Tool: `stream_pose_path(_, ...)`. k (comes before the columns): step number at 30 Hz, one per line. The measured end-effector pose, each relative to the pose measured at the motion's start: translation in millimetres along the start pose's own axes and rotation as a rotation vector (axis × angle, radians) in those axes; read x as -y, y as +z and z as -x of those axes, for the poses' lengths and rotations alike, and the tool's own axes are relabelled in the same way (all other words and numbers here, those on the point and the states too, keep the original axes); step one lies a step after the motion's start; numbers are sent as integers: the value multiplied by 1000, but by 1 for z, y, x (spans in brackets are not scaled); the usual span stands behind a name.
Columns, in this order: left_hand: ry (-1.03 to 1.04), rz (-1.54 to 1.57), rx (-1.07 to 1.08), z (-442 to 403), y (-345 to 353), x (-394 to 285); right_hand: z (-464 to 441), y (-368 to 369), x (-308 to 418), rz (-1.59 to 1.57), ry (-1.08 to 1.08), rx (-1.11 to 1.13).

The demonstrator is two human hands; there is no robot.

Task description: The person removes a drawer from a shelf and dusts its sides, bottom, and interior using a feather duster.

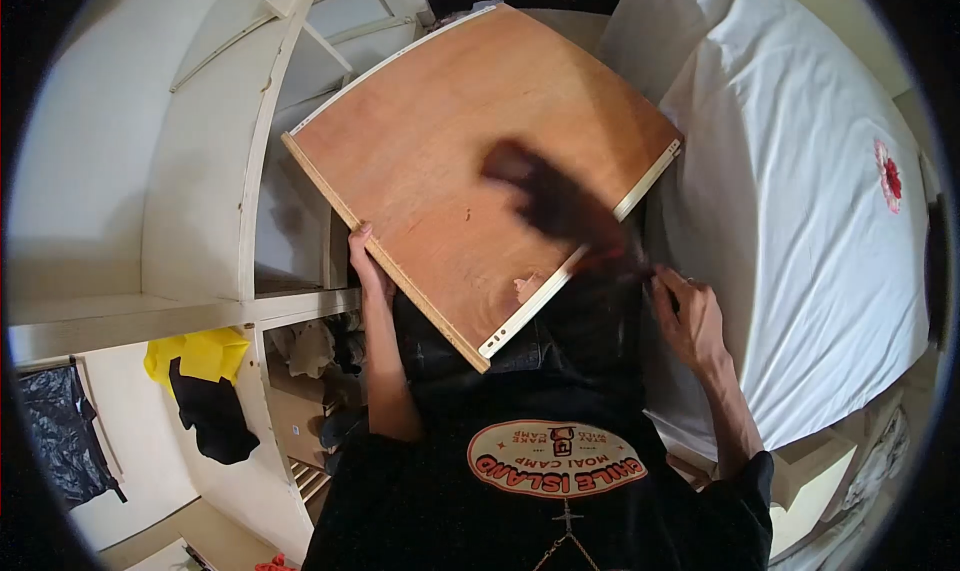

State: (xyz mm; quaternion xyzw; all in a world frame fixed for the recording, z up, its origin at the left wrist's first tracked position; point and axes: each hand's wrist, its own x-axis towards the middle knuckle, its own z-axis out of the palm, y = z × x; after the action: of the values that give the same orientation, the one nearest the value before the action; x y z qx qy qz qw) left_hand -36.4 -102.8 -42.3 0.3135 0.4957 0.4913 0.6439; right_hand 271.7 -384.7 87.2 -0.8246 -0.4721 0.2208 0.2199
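Observation:
A wooden drawer (430, 151) is tilted in front of me, its flat plywood panel facing up and white metal runners along two sides. My left hand (368, 256) grips its left edge, thumb on top and the other fingers hidden beneath. To the right of the drawer, my right hand (690, 316) is closed on one end of a dark cloth-like thing (570, 211). Motion smears this thing as it extends over the panel, and its exact kind is unclear. A small pale worn patch (527, 288) marks the panel near its lower corner.
White cabinet shelving (200, 171) stands at the left, with an open compartment beside the drawer. A yellow cloth (200, 356) and a black cloth (212, 411) hang below. On the right, a white sheet (800, 201) with a red flower covers something bulky.

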Motion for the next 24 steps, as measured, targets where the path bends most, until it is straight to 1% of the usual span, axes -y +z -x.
stream_pose_path(1,-2,9,-19,3,2,-2,1,5,-1,8,29,-55)
stream_pose_path(4,10,44,-48,4,-4,4,9,2,-2,10,-291,84)
stream_pose_path(5,25,57,-41,-5,-19,13,7,2,-9,15,-377,75)
stream_pose_path(6,40,68,-35,-3,-19,12,6,-1,-6,44,-255,38)
stream_pose_path(7,32,72,31,2,-22,12,5,-6,0,73,-134,3)
stream_pose_path(8,20,86,23,4,-22,11,5,-7,5,100,-17,-29)
stream_pose_path(10,0,114,-3,10,-18,8,11,-4,12,78,-86,57)
stream_pose_path(11,7,100,41,10,-19,7,13,-3,14,68,-124,101)
stream_pose_path(14,7,147,109,14,-18,3,6,-10,13,-25,-449,125)
stream_pose_path(15,-27,168,112,23,-7,-6,4,-11,16,18,-363,55)
stream_pose_path(17,-16,138,76,12,-18,2,2,-12,24,92,-191,-85)
stream_pose_path(19,-18,131,59,11,-22,2,4,-12,26,72,-304,41)
stream_pose_path(22,11,163,133,8,-28,6,-6,-25,27,65,-423,163)
stream_pose_path(23,72,87,98,10,-32,7,-11,-29,28,66,-459,192)
stream_pose_path(24,71,101,97,10,-33,9,-13,-29,33,115,-385,117)
